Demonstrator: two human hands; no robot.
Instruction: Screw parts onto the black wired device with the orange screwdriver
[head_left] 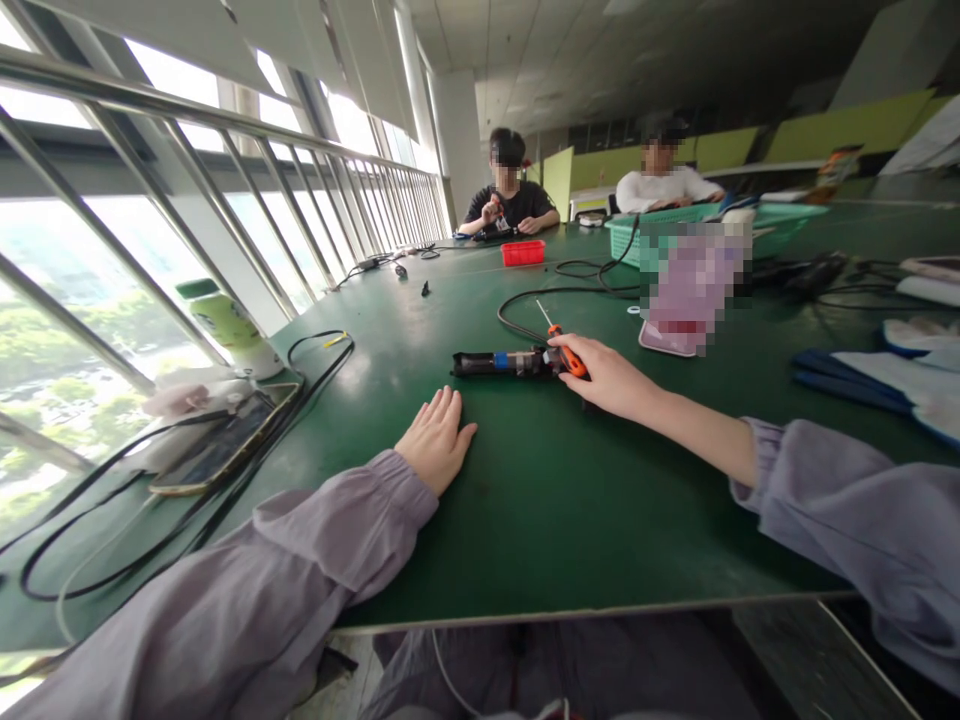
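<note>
My right hand [606, 375] is closed around the orange and black handle of a screwdriver [555, 329], whose thin metal shaft points up and away from me. Beneath that hand lies a long black device [476, 364] with a blue band and a metallic section; its right end is partly hidden by my fingers. My left hand [437, 440] rests palm down on the green table [525, 520], fingers stretched out, just in front of the device's left end and apart from it.
A phone [225, 440], cables and a green-lidded bottle [232, 325] stand at left by the railing. Farther back are a red tray [523, 253], a green basket [630, 243] and a pink phone [667, 335]. Gloves [862, 380] lie at right. Two people sit across the table.
</note>
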